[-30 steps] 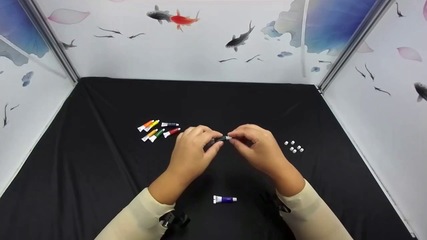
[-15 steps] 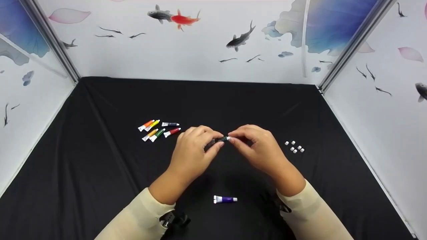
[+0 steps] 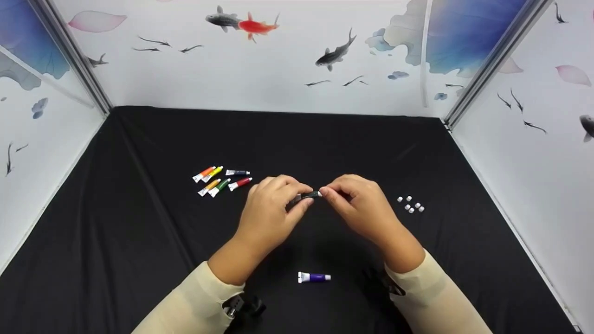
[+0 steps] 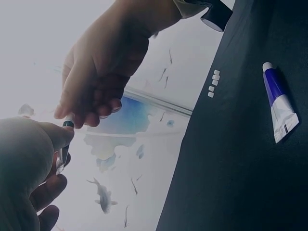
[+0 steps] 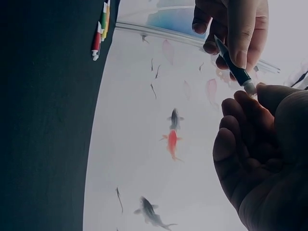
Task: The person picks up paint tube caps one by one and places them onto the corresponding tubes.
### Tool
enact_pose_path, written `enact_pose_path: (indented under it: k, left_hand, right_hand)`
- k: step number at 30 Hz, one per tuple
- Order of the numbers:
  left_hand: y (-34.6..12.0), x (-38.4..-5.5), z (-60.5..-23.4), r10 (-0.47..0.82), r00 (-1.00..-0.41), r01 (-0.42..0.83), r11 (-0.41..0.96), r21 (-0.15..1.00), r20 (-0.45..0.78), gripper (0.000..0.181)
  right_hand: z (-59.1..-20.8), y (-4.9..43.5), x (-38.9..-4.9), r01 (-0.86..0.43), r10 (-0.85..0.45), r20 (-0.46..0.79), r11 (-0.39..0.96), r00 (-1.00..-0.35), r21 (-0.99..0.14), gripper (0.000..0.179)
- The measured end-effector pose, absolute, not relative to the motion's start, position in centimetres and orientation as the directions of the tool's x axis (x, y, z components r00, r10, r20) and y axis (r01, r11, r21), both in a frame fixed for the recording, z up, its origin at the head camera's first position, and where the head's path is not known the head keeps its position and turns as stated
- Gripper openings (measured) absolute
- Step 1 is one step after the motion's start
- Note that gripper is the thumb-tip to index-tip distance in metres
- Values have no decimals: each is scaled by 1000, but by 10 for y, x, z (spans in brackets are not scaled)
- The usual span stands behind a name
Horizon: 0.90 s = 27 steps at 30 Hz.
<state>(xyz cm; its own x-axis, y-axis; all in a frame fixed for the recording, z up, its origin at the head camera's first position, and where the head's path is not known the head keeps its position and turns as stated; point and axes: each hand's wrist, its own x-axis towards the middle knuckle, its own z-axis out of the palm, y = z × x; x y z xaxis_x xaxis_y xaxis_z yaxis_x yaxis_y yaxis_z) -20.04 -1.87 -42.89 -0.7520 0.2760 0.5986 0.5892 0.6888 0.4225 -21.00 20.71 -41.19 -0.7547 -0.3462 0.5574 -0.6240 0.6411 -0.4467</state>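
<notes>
Working midway across the tabletop (image 3: 167, 144), well inside its far edge (image 3: 278, 114) and the side walls (image 3: 51, 157), with wide margins left and right. Gripping one dark green tube (image 3: 312, 195) in the left hand (image 3: 269, 206), fingers curled; pinching its white tip (image 3: 319, 194) with the right hand (image 3: 364, 204). Seeing less white there than a second ago. Counting six tubes (image 3: 220, 186) at left, one purple tube (image 3: 315, 278) nearer, six small white pieces (image 3: 408, 207) at right.

Passage between fingers (image 3: 297, 187) and purple tube (image 3: 314, 278), caps (image 3: 407, 207) obstructing right, tubes (image 3: 220, 186) left
</notes>
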Motion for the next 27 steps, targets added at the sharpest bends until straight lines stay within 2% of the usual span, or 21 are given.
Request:
enact_pose_path:
  k: [7,13,16,20,27]
  left_hand:
    - [-19,-200,-429,278,-748,594,684,423,602,16]
    - [-19,-201,-430,279,-755,588,689,424,593,17]
    - [-20,-201,-430,281,-756,586,693,420,591,17]
    - [-19,-201,-430,279,-752,588,693,418,597,18]
    - [-20,-201,-430,276,-743,596,687,415,610,17]
  right_hand:
    - [-413,208,-211,-630,-348,565,641,-748,-439,19]
    - [-411,211,-211,-631,-352,549,609,-758,-481,12]
    - [-411,211,-210,-641,-359,546,573,-757,-511,19]
    - [-411,212,-210,-669,-378,562,537,-736,-514,26]
    - [-413,212,-212,-706,-394,593,499,-702,-503,22]
